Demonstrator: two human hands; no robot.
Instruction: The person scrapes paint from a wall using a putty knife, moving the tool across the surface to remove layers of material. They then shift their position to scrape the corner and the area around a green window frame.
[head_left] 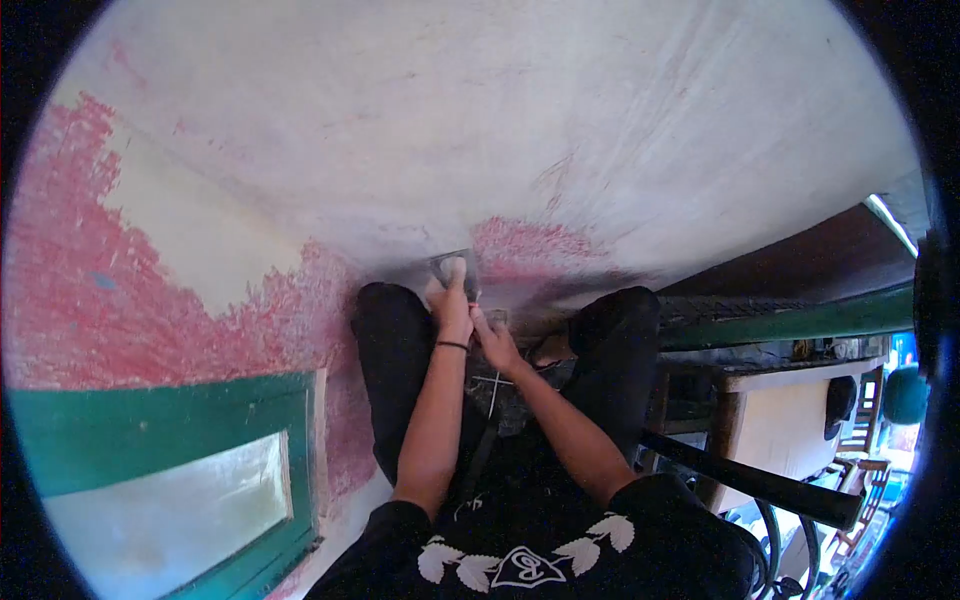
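Note:
My left hand [452,308], with a dark band around its wrist, is closed on a dark flat scraper [466,284]. The thumb lies along the scraper's face, and the blade is at the wall [420,160], between my knees. My right hand [494,341] is right beside it, fingers closed and almost touching the left. A small grey piece shows at its fingertips, too small to name. Pale coating covers much of the wall, with a rough red patch [535,245] just above and right of my hands.
At lower left is a green frame [150,425] around a pane [180,515]. More red wall [90,290] lies above it. To the right are a green rail [800,322], a table [785,425] and a dark chair arm [755,480]. My bent knees flank my hands.

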